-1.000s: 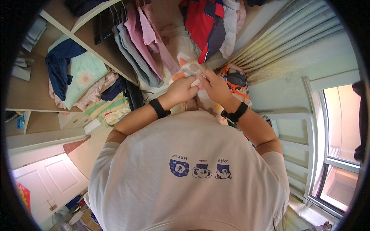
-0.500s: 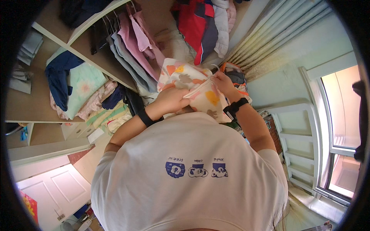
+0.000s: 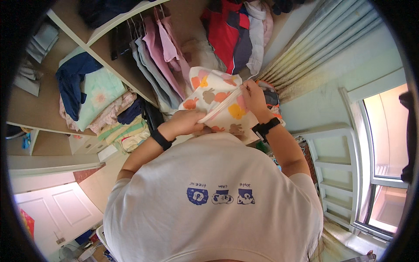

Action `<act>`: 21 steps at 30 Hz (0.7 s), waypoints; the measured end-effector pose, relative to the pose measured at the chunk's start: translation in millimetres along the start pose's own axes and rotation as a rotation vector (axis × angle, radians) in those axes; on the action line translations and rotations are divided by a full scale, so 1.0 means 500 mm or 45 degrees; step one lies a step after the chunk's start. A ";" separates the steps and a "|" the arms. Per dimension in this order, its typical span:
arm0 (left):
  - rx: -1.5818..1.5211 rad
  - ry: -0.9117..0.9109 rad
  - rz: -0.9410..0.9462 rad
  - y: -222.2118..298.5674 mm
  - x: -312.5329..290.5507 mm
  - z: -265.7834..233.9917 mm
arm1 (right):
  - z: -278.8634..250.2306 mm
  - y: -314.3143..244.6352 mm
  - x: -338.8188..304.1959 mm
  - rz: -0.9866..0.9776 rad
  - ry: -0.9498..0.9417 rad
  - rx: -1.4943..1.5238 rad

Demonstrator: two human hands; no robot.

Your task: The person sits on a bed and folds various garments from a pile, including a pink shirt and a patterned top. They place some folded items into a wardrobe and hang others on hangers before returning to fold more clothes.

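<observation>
A white garment point(image 3: 217, 97) printed with orange, yellow and grey animal shapes hangs between my two hands in front of my chest. My left hand point(image 3: 185, 122) pinches its near left part, at the lower end of a long plain-coloured edge strip. At the upper end of that strip, my right hand point(image 3: 254, 97) is closed on the cloth. A thin white hanger hook point(image 3: 252, 77) sticks out beside my right fingers; the rest of the hanger is hidden. The cloth is stretched fairly flat, with its lower edge partly behind my shirt.
Ahead is an open wardrobe with pink tops point(image 3: 158, 61), grey garments point(image 3: 150, 72) and a red-and-grey jacket point(image 3: 227, 37) hanging. Folded bedding point(image 3: 102, 94) fills a shelf at left. A curtain point(image 3: 314, 43), a white rail frame point(image 3: 334, 161) and a window point(image 3: 386, 135) stand at right.
My hands have moved apart, the left one outward and to the left. The garment is spread wider and flatter, with more of its print and edge strip showing.
</observation>
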State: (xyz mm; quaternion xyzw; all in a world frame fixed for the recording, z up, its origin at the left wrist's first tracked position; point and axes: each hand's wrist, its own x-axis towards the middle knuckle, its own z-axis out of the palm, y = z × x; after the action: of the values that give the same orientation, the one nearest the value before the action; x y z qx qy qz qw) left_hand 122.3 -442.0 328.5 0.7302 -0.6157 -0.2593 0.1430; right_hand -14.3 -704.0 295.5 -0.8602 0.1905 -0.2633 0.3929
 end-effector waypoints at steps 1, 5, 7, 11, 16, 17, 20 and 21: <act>-0.007 -0.066 -0.044 -0.004 -0.005 -0.010 | -0.002 -0.018 -0.002 -0.140 0.060 0.018; 0.098 0.788 0.148 -0.018 0.003 -0.080 | -0.022 -0.095 0.004 -0.712 0.030 0.003; 0.223 1.017 0.178 -0.023 0.042 -0.117 | -0.025 -0.132 -0.006 -0.922 -0.010 -0.082; 0.326 0.826 0.158 -0.037 0.106 -0.126 | -0.042 -0.176 -0.019 -1.045 -0.231 -0.040; -0.199 0.182 0.162 -0.082 0.159 -0.064 | -0.062 -0.178 -0.038 -0.994 -0.268 -0.105; -0.331 0.173 0.133 -0.086 0.162 -0.044 | -0.064 -0.174 -0.044 -0.979 -0.258 -0.103; -0.494 0.187 0.127 -0.086 0.154 -0.003 | -0.071 -0.160 -0.060 -0.923 -0.243 -0.063; -0.738 0.160 0.133 -0.079 0.146 0.008 | -0.073 -0.156 -0.064 -0.906 -0.238 -0.048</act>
State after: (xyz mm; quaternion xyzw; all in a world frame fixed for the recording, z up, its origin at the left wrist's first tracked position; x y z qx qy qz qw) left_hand 160.4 -504.8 289.5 0.6409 -0.5426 -0.3709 0.3966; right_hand -52.0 -659.6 366.4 -0.9000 -0.1524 -0.3004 0.2766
